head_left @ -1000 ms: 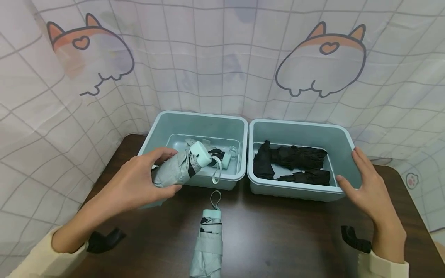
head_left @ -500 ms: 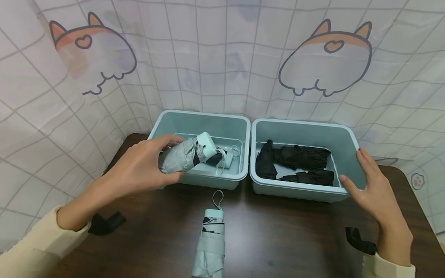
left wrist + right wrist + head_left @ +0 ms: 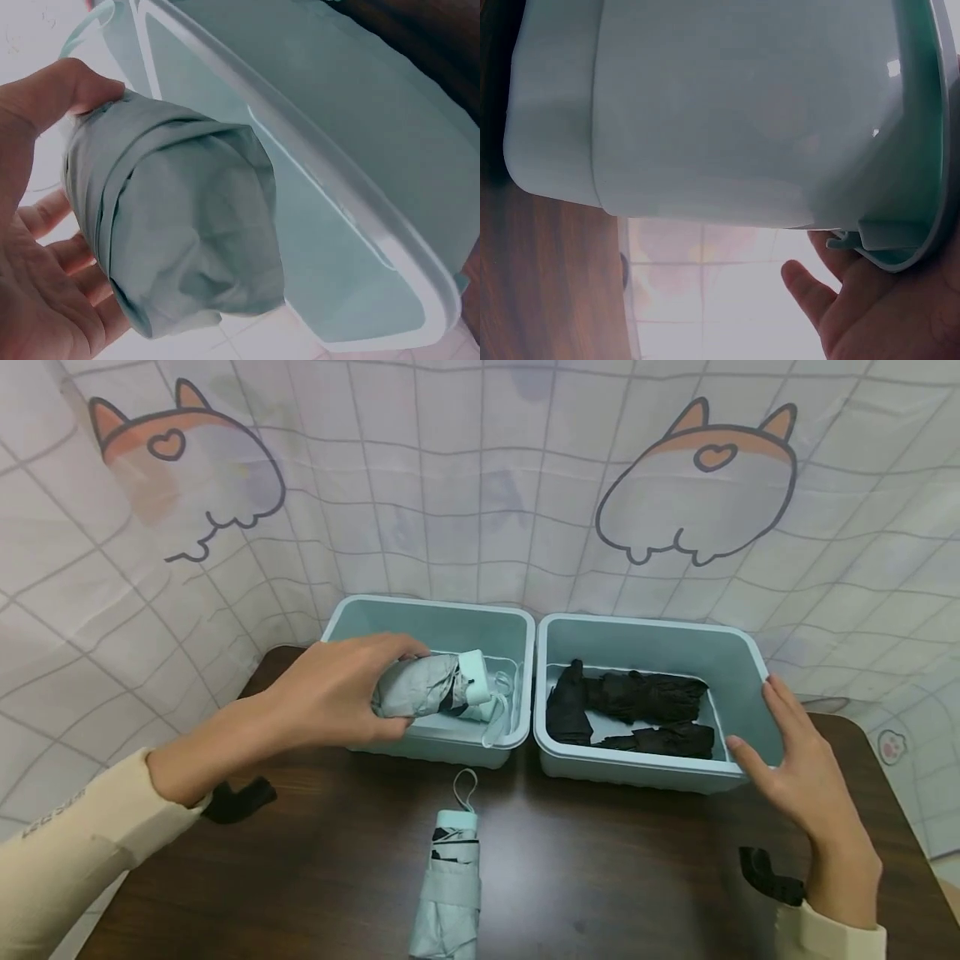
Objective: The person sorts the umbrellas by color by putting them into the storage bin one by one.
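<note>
My left hand [image 3: 341,689] grips a folded mint-green umbrella [image 3: 420,685] round its fabric, over the left bin [image 3: 435,604]. Its pale handle points right, with a strap dangling. In the left wrist view the rolled fabric of the umbrella [image 3: 187,217] sits between thumb and fingers, beside the bin's rim. Part of another mint umbrella shows inside that bin, mostly hidden. At the front right corner of the right bin [image 3: 652,628], my right hand [image 3: 806,768] rests with fingers fairly straight; the right wrist view shows its fingers by the rim of the bin [image 3: 742,112].
Folded black umbrellas [image 3: 648,697] lie in the right bin. One more mint umbrella [image 3: 450,885] lies on the dark wooden table [image 3: 600,860], strap toward the bins. A patterned curtain [image 3: 465,485] hangs behind both bins. Black straps show near both wrists.
My left hand has carried the mint umbrella rightward and farther over the left bin, turning it more level. My right hand stays at the right bin's corner.
</note>
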Available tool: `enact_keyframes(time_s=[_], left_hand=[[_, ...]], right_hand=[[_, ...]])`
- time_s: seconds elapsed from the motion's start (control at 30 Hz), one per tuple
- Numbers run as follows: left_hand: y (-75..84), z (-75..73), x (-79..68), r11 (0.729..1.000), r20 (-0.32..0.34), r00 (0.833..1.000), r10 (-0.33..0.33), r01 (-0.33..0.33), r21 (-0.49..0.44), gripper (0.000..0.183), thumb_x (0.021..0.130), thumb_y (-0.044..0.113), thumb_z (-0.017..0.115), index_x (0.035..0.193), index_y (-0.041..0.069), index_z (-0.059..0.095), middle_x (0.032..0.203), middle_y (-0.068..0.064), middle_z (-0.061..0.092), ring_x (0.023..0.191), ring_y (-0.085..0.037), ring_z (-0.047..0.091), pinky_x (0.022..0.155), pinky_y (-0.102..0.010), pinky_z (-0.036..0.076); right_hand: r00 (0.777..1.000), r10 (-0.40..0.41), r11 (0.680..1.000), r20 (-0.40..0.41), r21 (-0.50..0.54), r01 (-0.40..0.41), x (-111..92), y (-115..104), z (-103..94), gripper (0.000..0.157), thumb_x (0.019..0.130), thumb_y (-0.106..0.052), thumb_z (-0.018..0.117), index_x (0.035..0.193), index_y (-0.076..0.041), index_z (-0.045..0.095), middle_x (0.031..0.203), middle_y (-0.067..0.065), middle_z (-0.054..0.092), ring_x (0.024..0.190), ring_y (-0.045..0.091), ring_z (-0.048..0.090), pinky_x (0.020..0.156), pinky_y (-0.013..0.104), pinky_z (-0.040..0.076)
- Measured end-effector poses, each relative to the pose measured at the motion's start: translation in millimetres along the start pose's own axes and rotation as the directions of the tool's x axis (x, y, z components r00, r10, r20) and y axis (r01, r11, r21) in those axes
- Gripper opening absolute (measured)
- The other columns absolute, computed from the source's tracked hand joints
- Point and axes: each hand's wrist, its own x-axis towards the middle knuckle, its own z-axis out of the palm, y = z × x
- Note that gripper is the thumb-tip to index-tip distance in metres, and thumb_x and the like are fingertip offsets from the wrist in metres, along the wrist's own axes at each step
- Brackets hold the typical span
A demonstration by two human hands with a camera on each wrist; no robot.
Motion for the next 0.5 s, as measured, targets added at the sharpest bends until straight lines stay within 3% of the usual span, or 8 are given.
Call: enact_keyframes(time_s=[0.27, 0.5], left_hand=[[-2.3, 0.5, 16.4, 0.995, 0.023, 0.997, 0.078, -0.079, 0.066, 0.066, 0.079, 0.033, 0.085, 0.140, 0.023, 0.061, 0.127, 0.006, 0.070, 0.092, -0.012, 0.062, 0.072, -0.034, 0.052], [-4.2, 6.9, 36.7, 0.980, 0.080, 0.985, 0.154, -0.162, 0.115, 0.067, 0.083, 0.030, 0.085, 0.143, 0.019, 0.059, 0.133, 0.000, 0.069, 0.097, -0.018, 0.068, 0.072, -0.040, 0.056]], right_hand=[[1.000, -0.009, 1.000, -0.003, -0.004, 0.009, 5.3, -3.4, 1.1, 0.083, 0.101, -0.033, 0.063, 0.170, -0.011, 0.021, 0.179, 0.015, 0.016, 0.154, 0.060, 0.028, 0.113, 0.087, 0.024], [1.000, -0.008, 1.000, -0.010, 0.019, 0.008, -1.0, -0.2, 2.1, 0.083, 0.101, -0.031, 0.063, 0.170, -0.012, 0.022, 0.179, 0.015, 0.017, 0.156, 0.058, 0.026, 0.115, 0.086, 0.023]])
